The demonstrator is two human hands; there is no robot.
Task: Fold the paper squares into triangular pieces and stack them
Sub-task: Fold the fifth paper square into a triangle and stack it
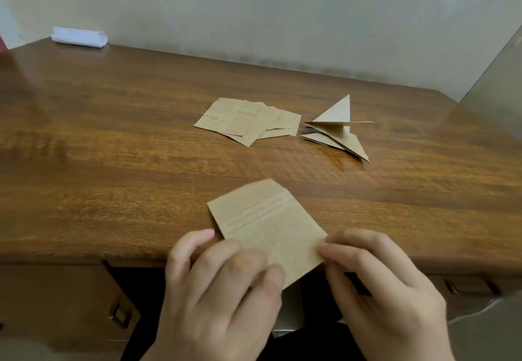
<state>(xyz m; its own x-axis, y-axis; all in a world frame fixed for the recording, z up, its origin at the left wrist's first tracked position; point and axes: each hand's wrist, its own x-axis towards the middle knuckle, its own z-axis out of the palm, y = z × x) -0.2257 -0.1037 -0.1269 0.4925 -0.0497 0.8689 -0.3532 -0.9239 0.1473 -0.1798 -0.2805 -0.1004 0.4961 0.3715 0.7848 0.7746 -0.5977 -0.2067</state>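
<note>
Both hands are pinching a brown paper square (268, 227) at the table's (113, 148) near edge, left hand (223, 290) gripping its lower corner, right hand (381, 284) its right corner, loose squares (245, 121) and folded triangles (339, 131) lying beyond.

A wooden bench (113, 140) carries loose paper squares (248, 121), folded triangles (337, 131) beside them, and a white bundle (79, 37) at its far corner.

Paper square's (268, 225) near corner under fingers (234, 270)

Soft even indoor light, glossy sheen on table (113, 134), slight blur, wide-angle edge curvature
</note>
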